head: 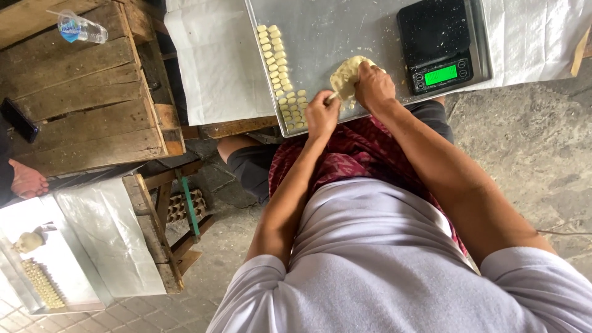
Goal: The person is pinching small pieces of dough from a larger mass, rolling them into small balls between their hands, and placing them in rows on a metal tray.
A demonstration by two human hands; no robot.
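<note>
Pale dough lump [346,73] sits mid-tray on the flat metal tray [320,24], clamped in your right hand [372,87]; your left hand [322,115] pinches a strip off it. Two rows of small dough pieces [279,65] fill the tray's left edge — most of the lump remains.

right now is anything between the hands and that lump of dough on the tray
Nothing visible. The right hand grips the dough lump directly, and the left hand pinches a strand pulled from it. The rows of small dough pieces lie off to one side on the metal tray.
</note>
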